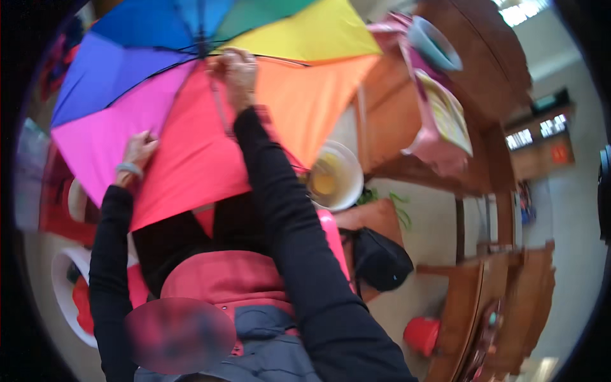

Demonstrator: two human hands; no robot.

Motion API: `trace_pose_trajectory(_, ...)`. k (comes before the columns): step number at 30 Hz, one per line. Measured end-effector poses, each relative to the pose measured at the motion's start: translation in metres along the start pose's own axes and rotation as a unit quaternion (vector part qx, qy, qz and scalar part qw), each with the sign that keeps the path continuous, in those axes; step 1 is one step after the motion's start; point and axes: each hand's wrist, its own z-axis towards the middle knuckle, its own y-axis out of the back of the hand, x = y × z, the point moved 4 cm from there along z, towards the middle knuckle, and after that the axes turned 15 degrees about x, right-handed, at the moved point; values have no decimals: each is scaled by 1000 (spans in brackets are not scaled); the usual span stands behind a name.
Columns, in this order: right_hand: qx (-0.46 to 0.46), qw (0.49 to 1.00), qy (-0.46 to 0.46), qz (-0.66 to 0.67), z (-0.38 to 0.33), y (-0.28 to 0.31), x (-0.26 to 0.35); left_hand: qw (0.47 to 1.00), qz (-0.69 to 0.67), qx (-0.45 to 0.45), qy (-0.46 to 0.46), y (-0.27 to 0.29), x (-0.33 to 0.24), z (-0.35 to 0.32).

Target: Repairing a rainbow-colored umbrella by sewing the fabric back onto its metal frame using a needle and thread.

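A spread rainbow umbrella (pixel 203 140) lies over my lap with its underside and dark ribs facing me. Its panels run from purple, blue and green to yellow, orange, red and pink. My right hand (pixel 238 73) is closed around part of the frame just below the hub, where the ribs meet; exactly which part is hidden by the fingers. Lower down on the left, my left hand (pixel 141 151) has its fingers curled closed at the pink panel, beside a rib. A pale band circles that wrist.
A white bowl (pixel 350 175) with yellowish contents stands right of the umbrella. Beyond it is a wooden table (pixel 490 63) with a pale blue basin (pixel 435 43) and pink cloth. A black bag (pixel 382 260), a red bucket (pixel 422 335) and a white tub (pixel 58 280) sit around me.
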Motion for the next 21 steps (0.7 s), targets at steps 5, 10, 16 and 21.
trace_pose_trajectory(5,-24,999,-26,5,0,27,29,998,2,-8,-68,-20,-24,20)
trace_pose_trajectory(10,-7,1000,20,20,25,16,36,996,23,-52,-74,-5,-15,18)
trace_pose_trajectory(16,70,984,82,-139,39,71,42,983,64,87,-151,-5,-29,7)
trace_pose_trajectory(21,207,858,-108,-458,-13,-13,32,994,-27,17,-101,-24,-31,9)
